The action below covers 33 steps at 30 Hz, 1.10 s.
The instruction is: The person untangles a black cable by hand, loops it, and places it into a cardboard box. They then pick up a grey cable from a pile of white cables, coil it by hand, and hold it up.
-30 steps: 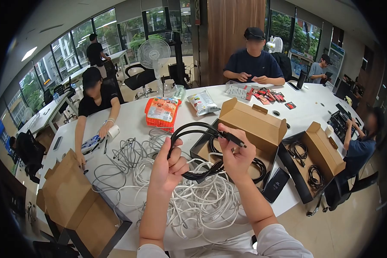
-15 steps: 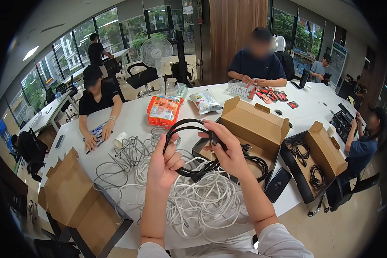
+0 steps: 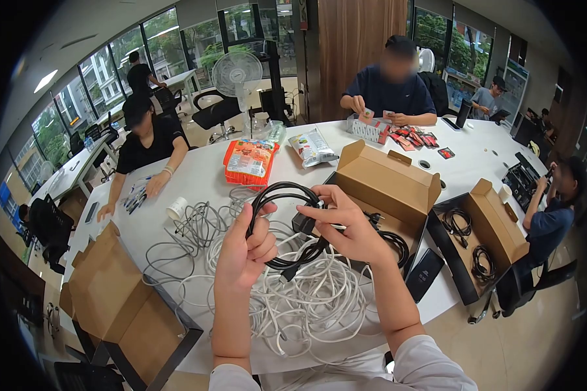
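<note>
Black cable (image 3: 299, 261) loops between my hands above tangled white cables (image 3: 313, 296). I seem to be gathering its coil, which calls for aligned loops. My left hand (image 3: 242, 255) is closed round one side; my right hand (image 3: 353, 232) is half-curled opposite, its grip unclear. Beyond, the red package's (image 3: 249, 163) print is unreadable.

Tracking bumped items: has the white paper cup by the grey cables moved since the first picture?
Yes. Judged against the red snack bag, the cup has shifted toward the camera wearer.
</note>
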{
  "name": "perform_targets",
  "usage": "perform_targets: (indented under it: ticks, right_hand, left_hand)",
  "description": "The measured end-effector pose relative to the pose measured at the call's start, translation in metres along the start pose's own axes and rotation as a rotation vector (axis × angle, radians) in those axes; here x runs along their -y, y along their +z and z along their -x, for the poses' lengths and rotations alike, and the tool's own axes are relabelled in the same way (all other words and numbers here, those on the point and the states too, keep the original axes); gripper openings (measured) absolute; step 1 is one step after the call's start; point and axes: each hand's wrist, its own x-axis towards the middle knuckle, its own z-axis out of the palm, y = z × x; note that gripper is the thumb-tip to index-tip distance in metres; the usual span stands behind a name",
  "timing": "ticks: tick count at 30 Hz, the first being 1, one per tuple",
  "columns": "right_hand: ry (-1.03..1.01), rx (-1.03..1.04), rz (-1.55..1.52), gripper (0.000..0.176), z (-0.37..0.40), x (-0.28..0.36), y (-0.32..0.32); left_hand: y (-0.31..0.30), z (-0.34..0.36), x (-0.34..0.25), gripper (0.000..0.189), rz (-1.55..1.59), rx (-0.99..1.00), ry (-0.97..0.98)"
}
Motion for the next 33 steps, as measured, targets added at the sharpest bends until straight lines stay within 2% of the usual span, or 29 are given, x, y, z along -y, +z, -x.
perform_targets:
  ticks: [5, 8, 10, 12, 15, 18, 19, 22, 23, 26, 28, 29, 32, 33]
  right_hand:
    - [-0.01, 0.08, -0.145, 0.038, 0.003, 0.004, -0.013]
    - [-0.038, 0.054, -0.037, 0.034, 0.002, -0.003, -0.012]
    - [-0.051, -0.084, -0.006, 0.044, 0.003, -0.003, -0.002]
    - [0.053, -0.244, -0.083, 0.057, 0.004, 0.001, 0.008]
    - [0.096, -0.292, 0.027, 0.066, 0.004, -0.002, 0.011]
    - [0.055, -0.384, 0.201, 0.064, 0.004, -0.004, 0.019]
    - [0.022, -0.414, 0.264, 0.063, 0.004, -0.007, 0.023]
    - [-0.035, -0.47, 0.43, 0.059, 0.008, -0.01, 0.025]
    - [-0.024, -0.476, 0.465, 0.059, 0.009, -0.009, 0.024]
    - [0.042, -0.481, 0.553, 0.058, 0.011, -0.007, 0.017]
    - [0.064, -0.525, 0.561, 0.059, 0.011, -0.009, 0.015]
    - [0.04, -0.488, 0.461, 0.065, 0.012, -0.013, 0.013]
    - [0.253, -0.275, 0.0, 0.069, 0.007, -0.003, 0.003]
    - [0.215, -0.222, -0.228, 0.07, 0.006, -0.004, 0.002]
  left_hand:
    - [0.0, 0.004, -0.003, 0.04, -0.052, 0.042, 0.015]
    - [0.004, 0.005, 0.004, 0.04, -0.063, -0.052, 0.036]
    - [0.006, 0.007, 0.009, 0.04, 0.031, -0.05, 0.018]
    - [0.011, 0.01, 0.012, 0.04, 0.046, -0.06, 0.019]
    - [0.02, 0.014, 0.022, 0.041, 0.007, -0.043, 0.051]
    - [0.032, 0.023, 0.038, 0.041, -0.148, 0.029, 0.119]
    - [0.037, 0.027, 0.044, 0.041, -0.115, 0.033, 0.129]
    - [0.042, 0.03, 0.057, 0.041, -0.232, 0.262, 0.148]
    - [0.042, 0.03, 0.059, 0.042, -0.151, 0.277, 0.115]
    - [0.039, 0.025, 0.06, 0.045, -0.189, 0.355, 0.124]
    - [0.041, 0.025, 0.056, 0.046, -0.264, 0.267, 0.131]
    - [0.042, 0.026, 0.054, 0.047, -0.299, 0.223, 0.136]
    - [0.034, 0.026, 0.038, 0.046, -0.275, 0.171, 0.062]
    - [0.03, 0.027, 0.033, 0.044, -0.236, 0.168, 0.047]
